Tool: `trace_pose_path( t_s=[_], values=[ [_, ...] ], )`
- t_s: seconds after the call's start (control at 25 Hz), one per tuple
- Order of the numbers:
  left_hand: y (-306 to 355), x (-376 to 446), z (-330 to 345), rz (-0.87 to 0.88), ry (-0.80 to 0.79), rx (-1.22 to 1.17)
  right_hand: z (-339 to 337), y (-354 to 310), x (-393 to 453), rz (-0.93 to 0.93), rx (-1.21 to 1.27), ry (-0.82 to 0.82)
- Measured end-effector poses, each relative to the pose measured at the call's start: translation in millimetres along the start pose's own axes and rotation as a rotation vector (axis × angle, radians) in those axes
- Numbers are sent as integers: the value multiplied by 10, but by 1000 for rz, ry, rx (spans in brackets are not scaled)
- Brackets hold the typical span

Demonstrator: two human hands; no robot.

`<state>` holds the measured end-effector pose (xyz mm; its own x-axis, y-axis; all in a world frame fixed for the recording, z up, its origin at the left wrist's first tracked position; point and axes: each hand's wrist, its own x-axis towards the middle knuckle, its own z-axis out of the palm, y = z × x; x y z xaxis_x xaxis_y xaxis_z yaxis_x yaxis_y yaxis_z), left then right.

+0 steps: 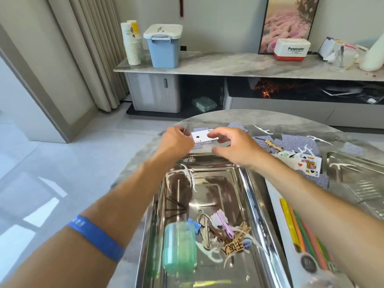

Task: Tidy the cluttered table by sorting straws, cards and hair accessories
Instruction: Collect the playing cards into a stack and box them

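Hands (207, 142) on face-up card (202, 136) — fingers curled, half open.

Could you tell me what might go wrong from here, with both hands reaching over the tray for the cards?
1. The face-up card lies near the table's far edge; a nudge from the left hand or right hand could push it off.
2. Both forearms cross the tray; dropping them could jolt it and scatter the floss picks at its far end.
3. The left hand seems to pinch something thin already, though it is too small to identify, so it could slip while picking up cards.
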<state>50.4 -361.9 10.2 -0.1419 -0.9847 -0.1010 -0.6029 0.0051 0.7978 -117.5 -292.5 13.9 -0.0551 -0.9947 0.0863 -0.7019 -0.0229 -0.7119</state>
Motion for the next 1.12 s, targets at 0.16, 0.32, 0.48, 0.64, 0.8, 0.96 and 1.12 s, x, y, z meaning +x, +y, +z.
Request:
trace_pose_path(
  t_s=[0.16, 0.32, 0.48, 0.64, 0.8, 0.96, 1.12],
  values=[
    [-93, 645, 161, 175, 0, 389, 109, 323, 776, -15, -392, 3],
    [-291, 960, 433, 265, -67, 430, 264, 568, 1264, -14, -591, -293],
    [-323, 1062, 492, 323, -66, 371, 203, 646, 1372, -11, -504, -320],
    [-327, 1031, 533, 366, -63, 289, 168, 576, 1304, -83, -673, -280],
    [-251, 991, 485, 320, -102, -203, 251, 610, 1122, -336, -800, -125],
    [-196, 1026, 428, 4, 38, -540, 233, 628, 1083, 132, -57, 439],
    [-211, 939, 499, -79, 56, -10, 311, 614, 1139, 526, 287, 186]
  ],
)
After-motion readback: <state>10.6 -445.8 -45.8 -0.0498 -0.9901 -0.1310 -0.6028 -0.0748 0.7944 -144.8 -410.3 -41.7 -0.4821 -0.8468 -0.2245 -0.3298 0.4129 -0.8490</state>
